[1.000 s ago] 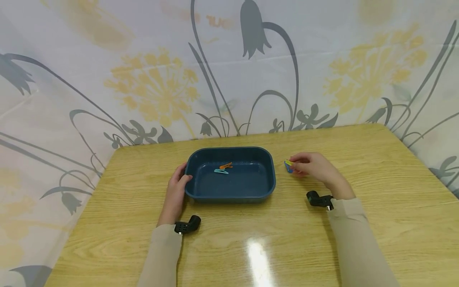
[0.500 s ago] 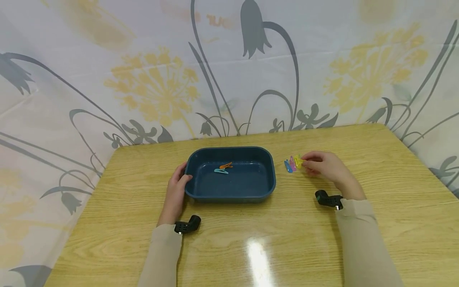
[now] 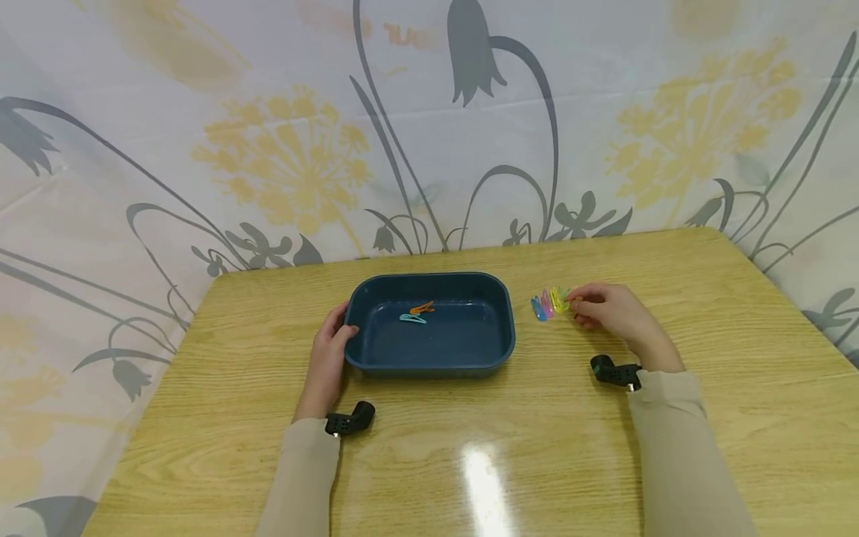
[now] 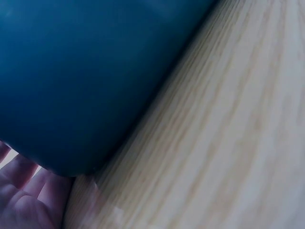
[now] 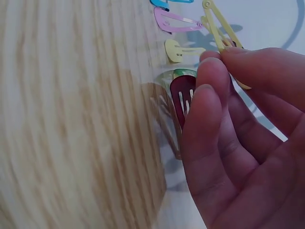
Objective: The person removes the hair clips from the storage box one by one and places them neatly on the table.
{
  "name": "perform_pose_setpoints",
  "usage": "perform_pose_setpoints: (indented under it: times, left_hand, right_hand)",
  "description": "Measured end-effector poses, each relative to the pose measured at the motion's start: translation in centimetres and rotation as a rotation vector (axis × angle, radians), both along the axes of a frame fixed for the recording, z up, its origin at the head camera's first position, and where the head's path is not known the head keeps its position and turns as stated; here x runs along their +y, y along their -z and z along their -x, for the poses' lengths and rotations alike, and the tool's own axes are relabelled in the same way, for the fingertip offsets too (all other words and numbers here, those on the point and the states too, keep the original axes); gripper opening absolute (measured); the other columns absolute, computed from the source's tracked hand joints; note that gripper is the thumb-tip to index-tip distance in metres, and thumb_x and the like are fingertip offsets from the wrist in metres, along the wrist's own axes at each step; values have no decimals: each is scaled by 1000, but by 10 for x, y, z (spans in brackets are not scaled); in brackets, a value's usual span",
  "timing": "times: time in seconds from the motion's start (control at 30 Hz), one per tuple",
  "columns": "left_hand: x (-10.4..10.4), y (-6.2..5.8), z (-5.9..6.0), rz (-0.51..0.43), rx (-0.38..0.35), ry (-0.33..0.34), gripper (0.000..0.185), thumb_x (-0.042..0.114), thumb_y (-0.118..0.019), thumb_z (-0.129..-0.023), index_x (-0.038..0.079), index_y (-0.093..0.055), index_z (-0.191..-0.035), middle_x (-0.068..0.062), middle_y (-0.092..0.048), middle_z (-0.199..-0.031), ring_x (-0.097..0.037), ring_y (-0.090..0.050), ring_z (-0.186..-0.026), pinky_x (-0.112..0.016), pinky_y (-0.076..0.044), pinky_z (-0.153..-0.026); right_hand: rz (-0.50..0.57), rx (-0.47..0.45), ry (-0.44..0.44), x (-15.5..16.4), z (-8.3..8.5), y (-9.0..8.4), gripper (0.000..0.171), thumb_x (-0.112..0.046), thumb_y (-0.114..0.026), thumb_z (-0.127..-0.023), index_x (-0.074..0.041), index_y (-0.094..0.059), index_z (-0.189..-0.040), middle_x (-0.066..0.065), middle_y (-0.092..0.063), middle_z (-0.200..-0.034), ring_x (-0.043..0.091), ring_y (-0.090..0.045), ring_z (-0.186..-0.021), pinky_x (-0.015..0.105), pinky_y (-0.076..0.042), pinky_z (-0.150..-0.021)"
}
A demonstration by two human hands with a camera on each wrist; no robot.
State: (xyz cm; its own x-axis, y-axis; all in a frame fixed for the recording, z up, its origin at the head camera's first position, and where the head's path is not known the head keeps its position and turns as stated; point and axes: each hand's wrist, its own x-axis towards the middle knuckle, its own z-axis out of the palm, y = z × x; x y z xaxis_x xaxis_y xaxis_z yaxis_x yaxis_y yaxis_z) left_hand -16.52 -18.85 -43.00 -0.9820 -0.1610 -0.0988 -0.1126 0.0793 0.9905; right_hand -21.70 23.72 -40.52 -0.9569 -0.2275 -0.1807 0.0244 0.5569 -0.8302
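Head view: left hand rests against the left end of the blue tray, thumb over the rim, fingers around the wall. An orange clip and a teal clip lie inside. Right hand sits right of the tray on the bench, fingertips at a row of hair clips.

Left wrist view: tray wall fills the frame, fingers under its corner.

Right wrist view: the right hand's fingers curl in, pinching a yellow clip; a dark red clip lies just beside them, pink clip further out.

Risk: the clips are thin and crowded, so the pinch could slip or drag a neighbour along.
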Motion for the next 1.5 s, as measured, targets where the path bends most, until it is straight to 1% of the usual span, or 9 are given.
perform_pose_setpoints:
  times: [0.27,0.4,0.6,0.87,0.97,1.17,1.23,1.3,1.5]
  left_hand:
    - [1,0,-1,-19,-12,-12,48,13,-45,-90,18,-41,-137,1,-40,-141,-14,-38,-124,-33,-29,-105]
    - [1,0,-1,-21,-12,-8,48,13,-45,-90,18,-41,-137,1,-40,-141,-14,-38,-125,-34,-29,-105]
    - [1,0,-1,-28,-6,-2,48,13,-45,-90,17,-41,-138,0,-40,-141,-15,-38,-125,-34,-28,-105]
    - [0,-1,-2,-26,-7,6,47,14,-43,-91,18,-40,-138,2,-39,-141,-13,-38,-125,-33,-29,-105]
    - [1,-5,-4,-35,-12,14,47,13,-43,-91,17,-40,-138,2,-39,-141,-13,-37,-125,-32,-28,-106]
    - [6,-21,-11,-51,-20,19,48,11,-43,-90,13,-40,-138,-1,-38,-143,-14,-35,-128,-33,-25,-107]
    - [7,-23,-12,-53,-22,17,48,10,-43,-90,13,-40,-138,-1,-38,-143,-15,-35,-128,-33,-26,-107]
    - [7,-21,-10,-48,-24,16,49,10,-42,-90,13,-39,-139,-1,-37,-143,-15,-35,-127,-33,-26,-107]
    - [0,-2,-1,-25,-4,9,48,13,-43,-90,17,-40,-138,2,-39,-141,-12,-38,-125,-33,-29,-105]
  right_hand:
    - [-83,25,-60,3,-1,4,30,-20,-49,-94,1,-59,-113,15,-62,-98,17,-56,-76,27,-47,-65]
    - [-108,35,-69,4,1,7,27,-20,-51,-93,0,-61,-109,13,-61,-93,17,-54,-73,27,-44,-62]
    - [-131,13,-72,2,1,7,24,-20,-51,-92,-3,-62,-106,10,-58,-84,17,-49,-67,28,-40,-56]
    - [-179,30,-67,-3,1,5,22,-16,-50,-92,-1,-62,-104,9,-58,-82,18,-48,-67,28,-39,-57]
    - [-192,36,-62,-4,1,4,22,-15,-50,-92,-1,-62,-104,8,-58,-81,18,-47,-67,29,-38,-58]
    - [-222,55,-60,-6,2,3,21,-15,-51,-91,-1,-62,-102,5,-55,-75,16,-44,-64,29,-36,-58]
    - [-234,67,-65,-7,2,2,21,-14,-51,-91,0,-61,-102,5,-54,-73,16,-44,-64,29,-36,-60]
    - [-247,76,-68,-8,2,2,21,-13,-50,-90,0,-61,-102,4,-54,-72,16,-45,-65,30,-36,-62]
    - [-267,65,-58,-10,1,0,22,-12,-49,-90,1,-61,-104,5,-57,-75,17,-48,-68,31,-38,-67]
